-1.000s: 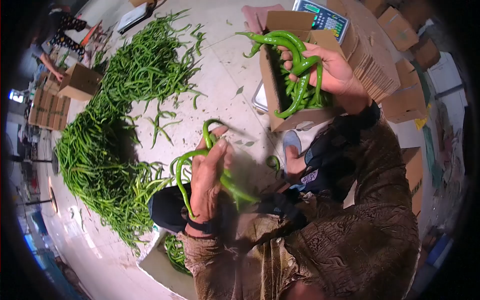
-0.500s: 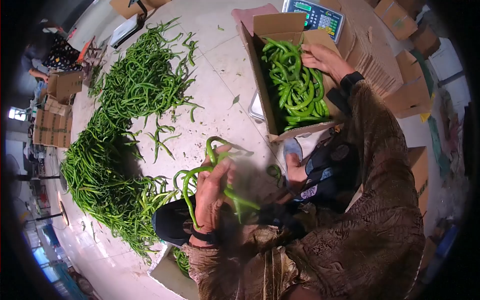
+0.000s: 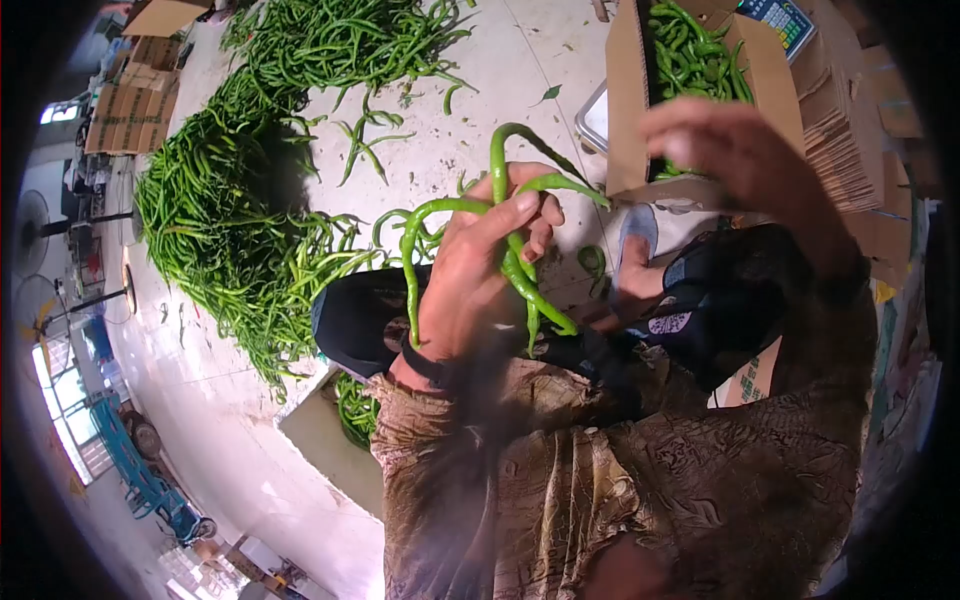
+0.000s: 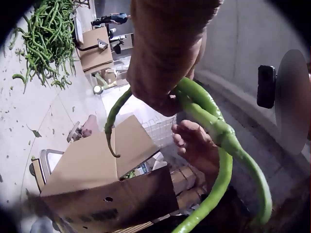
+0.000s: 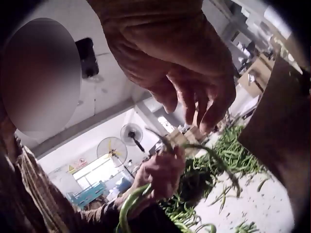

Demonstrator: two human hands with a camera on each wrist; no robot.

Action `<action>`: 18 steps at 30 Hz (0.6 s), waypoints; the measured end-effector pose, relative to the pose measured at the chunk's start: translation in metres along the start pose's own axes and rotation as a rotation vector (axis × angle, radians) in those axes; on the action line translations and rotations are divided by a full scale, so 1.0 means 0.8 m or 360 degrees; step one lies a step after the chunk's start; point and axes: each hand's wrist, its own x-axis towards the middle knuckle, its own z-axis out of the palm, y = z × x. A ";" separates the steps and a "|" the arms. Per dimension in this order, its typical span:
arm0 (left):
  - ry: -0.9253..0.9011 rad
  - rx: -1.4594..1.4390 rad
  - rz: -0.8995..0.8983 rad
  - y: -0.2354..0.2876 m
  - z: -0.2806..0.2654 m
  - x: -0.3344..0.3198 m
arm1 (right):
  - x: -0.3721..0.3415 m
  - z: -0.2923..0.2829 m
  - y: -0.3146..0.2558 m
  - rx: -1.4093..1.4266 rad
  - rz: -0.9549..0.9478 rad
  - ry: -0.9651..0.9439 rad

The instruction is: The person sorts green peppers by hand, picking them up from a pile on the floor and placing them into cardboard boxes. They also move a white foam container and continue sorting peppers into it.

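Several long green chili peppers (image 3: 541, 299) are gripped in my left hand (image 3: 468, 265), thumb pressed over them, their curved ends sticking out on both sides. In the left wrist view, more of these peppers (image 4: 221, 133) hang below the curled fingers. My right hand (image 3: 725, 150), blurred by motion, passes over the near edge of a cardboard box (image 3: 627, 110). Its fingers hang loosely and hold nothing in the right wrist view, where the hand (image 5: 180, 68) looms close. Green peppers (image 3: 690, 60) fill the box, partly hidden behind that hand.
A long heap of green peppers (image 3: 210, 190) curves over the floor at left. Beside my left leg stands a pale bin (image 3: 335, 445) with peppers inside. A scale display (image 3: 778, 22) and stacked flat cardboard (image 3: 840, 130) lie beyond the box. Loose peppers (image 3: 365, 140) dot the floor.
The right hand let its peppers go into the box, then came back toward me, empty. The left hand keeps its peppers and now sits higher in the view, which has swung left and down.
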 end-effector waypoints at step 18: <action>-0.0336 -0.0274 -0.0109 -0.005 -0.032 0.000 | 0.031 0.050 0.009 0.0797 0.0203 0.0472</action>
